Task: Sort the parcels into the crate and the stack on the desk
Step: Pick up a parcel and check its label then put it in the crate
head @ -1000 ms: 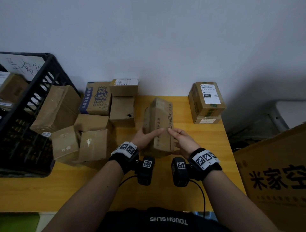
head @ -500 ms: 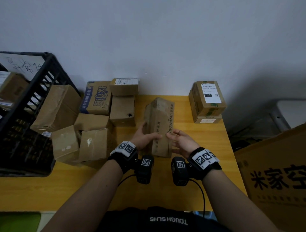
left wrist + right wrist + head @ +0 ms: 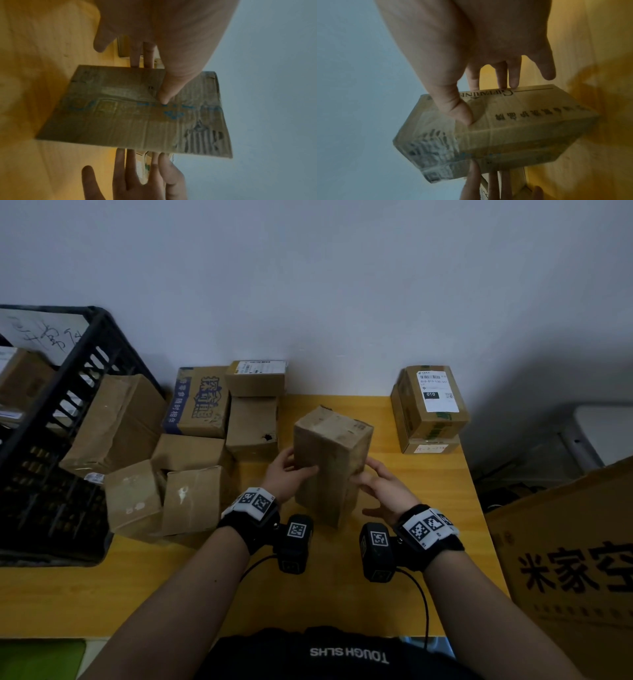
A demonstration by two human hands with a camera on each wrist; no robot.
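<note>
A tall brown cardboard parcel [image 3: 334,460] stands on end near the middle of the yellow desk [image 3: 171,587]. My left hand [image 3: 289,477] grips its left side, and my right hand [image 3: 380,484] grips its right side. In the left wrist view the left thumb lies on the parcel's [image 3: 137,115] worn face, with the fingers behind it. The right wrist view shows the right thumb on the parcel's [image 3: 505,128] printed face. The black crate [image 3: 68,392] stands at the left with parcels inside. A two-parcel stack [image 3: 433,405] sits at the back right.
Several loose parcels [image 3: 191,467] crowd the desk's left half. A larger one [image 3: 116,422] leans against the crate. A big yellow carton [image 3: 575,577] stands off the desk's right edge. The wall runs along the back.
The parcel has been tipped up onto its end and turned, so its printed side no longer faces the head camera. Both hands shifted along its sides while holding it.
</note>
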